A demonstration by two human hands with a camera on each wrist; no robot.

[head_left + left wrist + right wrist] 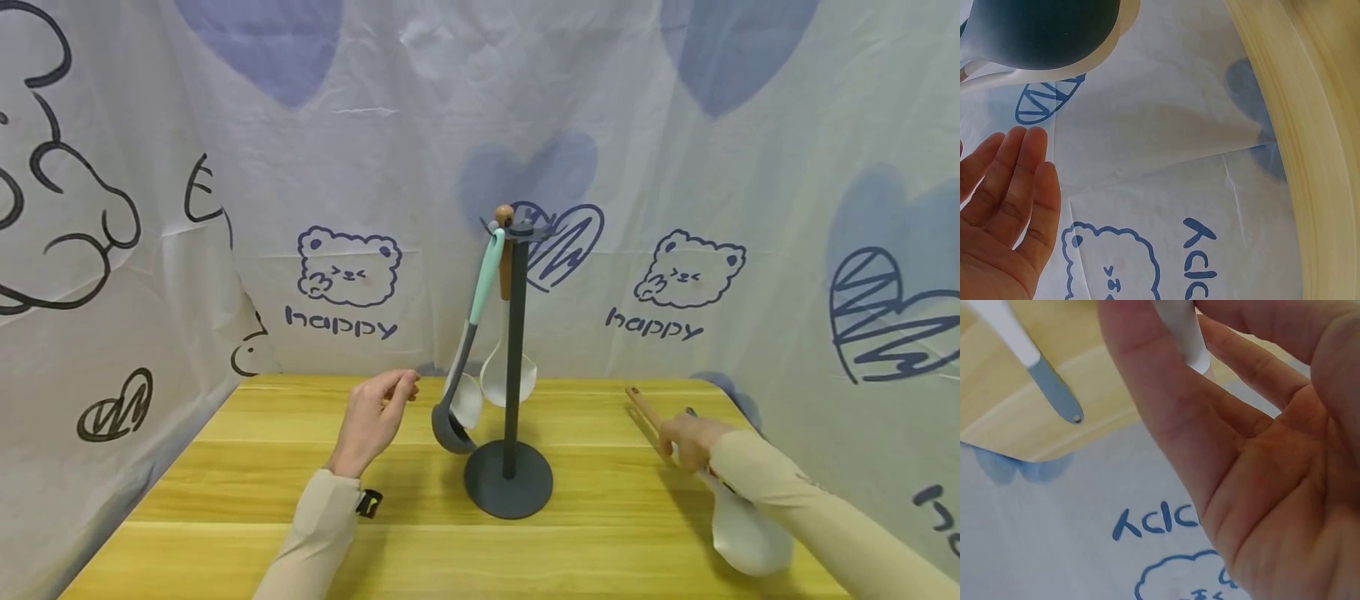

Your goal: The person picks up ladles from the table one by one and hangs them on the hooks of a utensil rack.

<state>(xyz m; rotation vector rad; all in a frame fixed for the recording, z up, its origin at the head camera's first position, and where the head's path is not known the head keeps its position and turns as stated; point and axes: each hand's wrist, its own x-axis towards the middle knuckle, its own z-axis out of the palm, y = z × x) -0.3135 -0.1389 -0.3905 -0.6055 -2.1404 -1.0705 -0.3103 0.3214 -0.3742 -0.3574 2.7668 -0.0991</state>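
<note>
A dark grey utensil stand (510, 479) rises from the middle of the wooden table (300, 500). From its top hang a ladle (454, 429) with a teal handle and grey bowl, and a white spoon (507, 377) with a wooden handle. My left hand (378, 412) hovers just left of the ladle, fingers relaxed and holding nothing. In the left wrist view the left hand (1007, 212) sits below the ladle bowl (1041, 31). My right hand (686, 439) grips the handle of a white spoon (750, 533) lying at the table's right. Its fingers (1147, 406) curl by the white handle (1179, 331).
A second utensil with a white and grey handle (1047, 381) lies on the table beside my right hand. A printed cloth backdrop (345, 275) closes in the table on three sides. The table's far edge (1297, 125) runs close to the cloth.
</note>
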